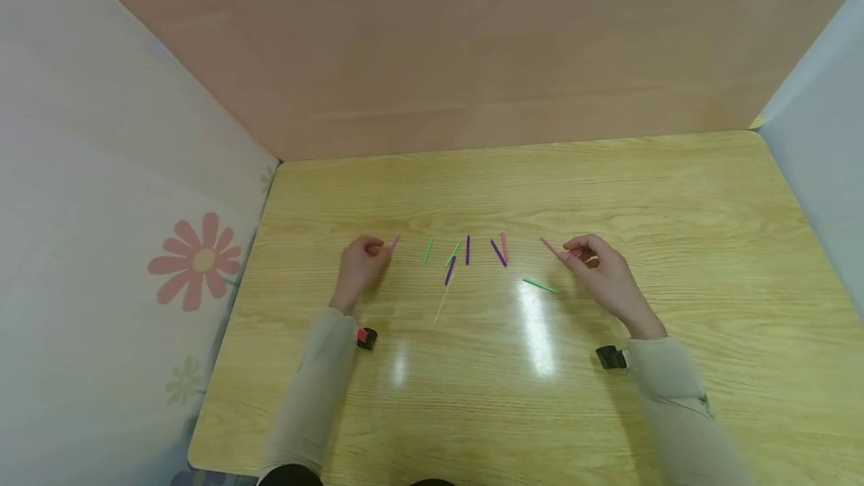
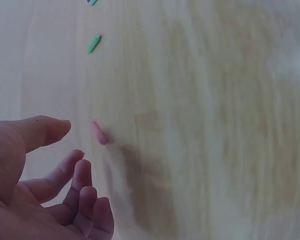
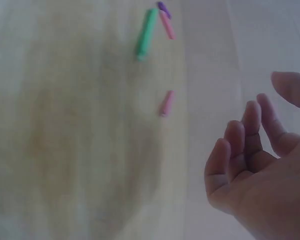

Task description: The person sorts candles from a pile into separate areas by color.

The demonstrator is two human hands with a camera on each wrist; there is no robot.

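Beige sleeves (image 1: pixel 675 396) flank a green stick (image 1: pixel 539 286) lying near the right fingers (image 3: pixel 251 120).

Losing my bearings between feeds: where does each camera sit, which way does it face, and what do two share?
Head: on the person's head, looking forward and down at the table and coloured sticks; left hand, right hand and sleeves show.
Left wrist: on that wrist, looking inward at the left pink stick; left hand shows.
Right wrist: on that wrist, looking inward at the right pink stick; right hand shows.
Shared: head and left wrist share the left pink stick.
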